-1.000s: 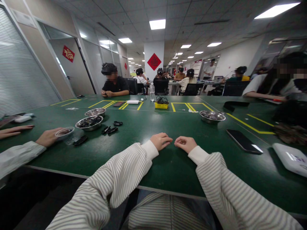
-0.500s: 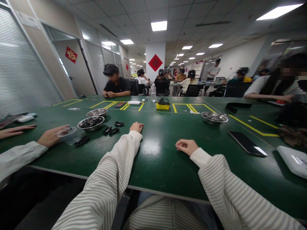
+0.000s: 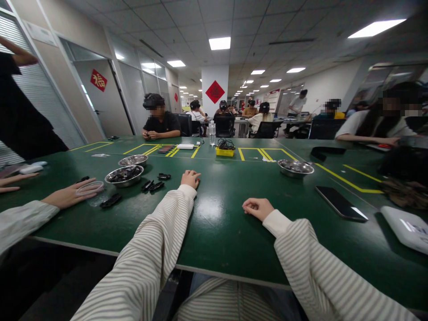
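My left hand (image 3: 190, 179) rests on the green table (image 3: 214, 240), its fingers bent and one pointing right. A tiny red spot shows by its fingertips; what it is, I cannot make out. My right hand (image 3: 257, 208) lies on its side nearer the front edge, fingers loosely curled in, with nothing visible in them. Left of my left hand lie several small black clip-like parts (image 3: 152, 186). Beyond those stands a steel bowl (image 3: 124, 182) full of similar dark parts, with a second steel bowl (image 3: 133, 159) behind it.
At left, another person's hand (image 3: 72, 194) is over a clear plastic cup (image 3: 95, 201). To the right are a steel bowl (image 3: 295, 168) with parts, a phone (image 3: 341, 204) and a white case (image 3: 406, 228). A yellow tray (image 3: 225, 152) of cables and a bottle (image 3: 211, 133) stand farther back.
One finger of my left hand has stretched out to the right. The neighbour's hand has spread over the cup. A standing person in black has appeared at far left. My right hand stays curled.
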`<state>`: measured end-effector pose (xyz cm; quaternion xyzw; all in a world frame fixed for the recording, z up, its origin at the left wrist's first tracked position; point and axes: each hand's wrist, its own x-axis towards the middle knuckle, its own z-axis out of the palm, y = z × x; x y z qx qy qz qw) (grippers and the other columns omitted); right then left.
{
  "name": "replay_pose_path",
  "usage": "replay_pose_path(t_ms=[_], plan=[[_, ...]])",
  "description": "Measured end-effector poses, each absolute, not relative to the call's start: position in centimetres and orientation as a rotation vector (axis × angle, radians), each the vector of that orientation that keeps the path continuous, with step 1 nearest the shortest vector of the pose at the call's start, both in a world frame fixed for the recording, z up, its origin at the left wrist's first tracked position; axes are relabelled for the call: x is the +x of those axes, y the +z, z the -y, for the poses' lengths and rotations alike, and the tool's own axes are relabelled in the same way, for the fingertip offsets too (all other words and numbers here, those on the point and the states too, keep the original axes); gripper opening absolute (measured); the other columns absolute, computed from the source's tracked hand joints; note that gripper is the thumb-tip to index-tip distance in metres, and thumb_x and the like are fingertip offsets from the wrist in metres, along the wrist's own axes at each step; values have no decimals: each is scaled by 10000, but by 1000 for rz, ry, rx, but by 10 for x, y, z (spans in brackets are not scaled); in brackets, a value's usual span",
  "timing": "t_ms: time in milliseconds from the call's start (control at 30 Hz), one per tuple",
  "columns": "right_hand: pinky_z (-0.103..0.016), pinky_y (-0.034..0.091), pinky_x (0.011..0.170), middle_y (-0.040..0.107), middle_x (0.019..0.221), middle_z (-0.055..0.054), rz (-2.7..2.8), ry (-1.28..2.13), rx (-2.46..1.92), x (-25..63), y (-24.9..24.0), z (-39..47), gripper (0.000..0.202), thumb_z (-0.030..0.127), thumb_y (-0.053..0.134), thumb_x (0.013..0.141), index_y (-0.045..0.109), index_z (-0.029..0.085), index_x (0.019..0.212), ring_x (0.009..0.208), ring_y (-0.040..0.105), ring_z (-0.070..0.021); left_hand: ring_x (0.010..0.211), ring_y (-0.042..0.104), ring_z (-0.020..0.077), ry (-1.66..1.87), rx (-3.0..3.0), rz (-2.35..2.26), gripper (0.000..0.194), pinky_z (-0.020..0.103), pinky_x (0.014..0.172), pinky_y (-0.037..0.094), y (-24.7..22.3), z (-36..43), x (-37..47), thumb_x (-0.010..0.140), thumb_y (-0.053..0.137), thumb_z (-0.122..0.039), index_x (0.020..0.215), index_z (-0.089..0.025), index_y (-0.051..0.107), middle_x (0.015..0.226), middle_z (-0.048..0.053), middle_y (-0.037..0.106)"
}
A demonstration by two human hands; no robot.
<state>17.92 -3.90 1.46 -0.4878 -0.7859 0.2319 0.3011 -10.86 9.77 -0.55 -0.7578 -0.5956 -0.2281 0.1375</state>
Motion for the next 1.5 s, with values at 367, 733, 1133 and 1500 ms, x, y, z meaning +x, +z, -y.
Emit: replay_pose_path(t_ms=[367, 733, 1133, 1500], plan=[[-188, 430, 465, 619, 537, -32, 2029, 600, -1276, 179, 14, 39, 149, 257, 505, 645, 586, 135, 673, 478, 558, -107, 746, 446, 131, -708, -2777, 1289, 177, 241, 699, 351, 2, -58, -48, 686, 523, -326, 748, -176, 594, 759, 23, 570], [-210, 452, 508, 612, 531, -23, 1937, 568, -1256, 182, 10, 36, 170, 284, 492, 660, 587, 146, 685, 495, 568, -117, 682, 463, 113, -763, -3007, 1136, 218, 221, 637, 357, -1, 7, 19, 676, 524, -383, 723, -174, 564, 711, 6, 549], [-192, 345, 459, 555, 564, 14, 2216, 458, -1320, 179, 8, 33, 362, 379, 535, 635, 582, 152, 912, 441, 416, -72, 1019, 290, 238, -830, -2261, 1817, 336, 367, 844, 281, 10, -61, -68, 690, 519, -343, 993, -199, 500, 1056, 62, 433], [-211, 380, 521, 575, 635, -16, 2287, 303, -1237, 182, 6, 29, 227, 339, 519, 656, 636, 182, 771, 494, 455, -89, 801, 459, 119, -665, -2617, 1703, 197, 228, 765, 368, 0, -64, -70, 702, 510, -218, 890, -196, 562, 830, 12, 531]])
